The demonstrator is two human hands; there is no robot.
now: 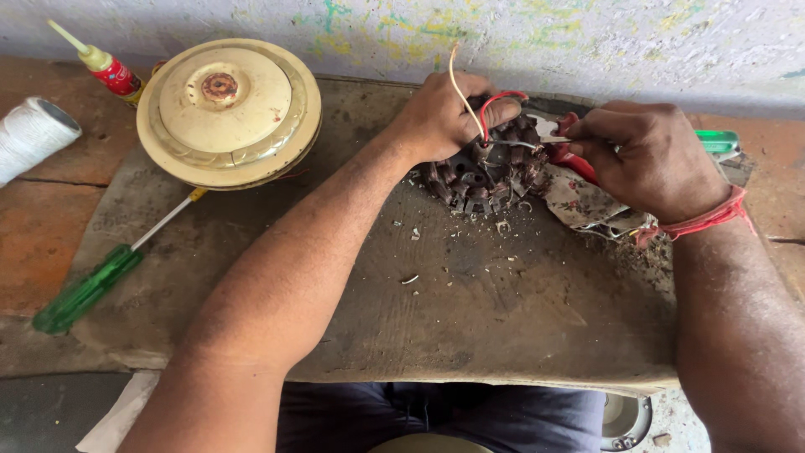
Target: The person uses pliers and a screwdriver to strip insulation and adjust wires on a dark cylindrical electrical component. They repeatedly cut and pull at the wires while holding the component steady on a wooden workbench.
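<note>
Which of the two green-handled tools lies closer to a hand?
The green-handled tool behind the right hand; the green screwdriver lies far left, untouched.

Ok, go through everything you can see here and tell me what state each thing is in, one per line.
Left hand: closed on the wires, resting on the winding.
Right hand: gripping the red-handled tool.
Red-handled tool: tip at the wires.
Motor winding: lying flat, dusty, exposed.
Wires: red looped, cream sticking up.
Cream motor cover: off the winding, set aside, rusty hub.
Green screwdriver: lying unused.
Glue bottle: tilted, nozzle on.
Thread spool: wound, on its side.
</note>
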